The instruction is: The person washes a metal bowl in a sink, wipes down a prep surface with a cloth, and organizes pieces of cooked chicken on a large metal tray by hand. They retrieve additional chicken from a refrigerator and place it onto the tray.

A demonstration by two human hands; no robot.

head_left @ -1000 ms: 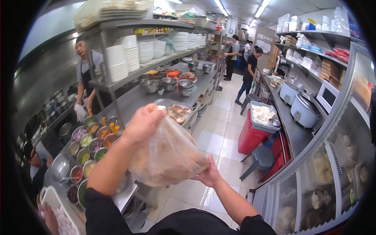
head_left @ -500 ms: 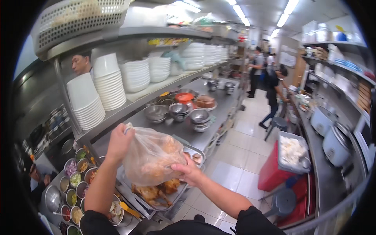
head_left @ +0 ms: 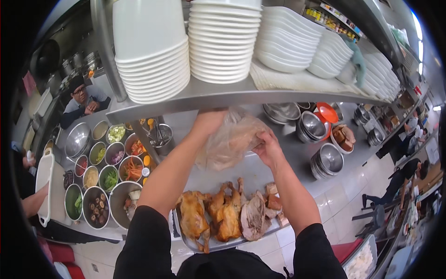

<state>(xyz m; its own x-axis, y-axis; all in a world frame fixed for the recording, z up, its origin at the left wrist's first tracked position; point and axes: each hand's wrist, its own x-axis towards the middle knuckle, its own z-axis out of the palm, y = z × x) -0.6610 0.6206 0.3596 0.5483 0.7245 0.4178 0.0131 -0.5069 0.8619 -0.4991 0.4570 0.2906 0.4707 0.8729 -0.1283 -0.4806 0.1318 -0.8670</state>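
Note:
A cloudy clear plastic bag (head_left: 227,144) with orange-brown food inside hangs between my two hands, just under the steel shelf's front edge. My left hand (head_left: 210,122) is closed on the bag's upper left; its fingers are partly hidden by the shelf and bag. Gripping the bag's right side is my right hand (head_left: 268,146), thumb bent over the plastic. Below my forearms, a metal tray (head_left: 246,241) bears two whole browned roast chickens (head_left: 193,216), a slab of cooked meat (head_left: 254,217) and cut meat pieces (head_left: 273,201).
Stacks of white bowls (head_left: 223,46) fill the steel shelf (head_left: 223,98) overhead. Metal tubs of chopped vegetables (head_left: 131,168) stand at left. Nested steel bowls (head_left: 327,160) sit to the right. A person (head_left: 86,98) leans at the far left counter; a co-worker's arm holds a white tub (head_left: 51,186).
My view has turned left and tilted. The bag has moved from over the tray to beyond it, beneath the shelf, still in both hands. The chickens now show uncovered.

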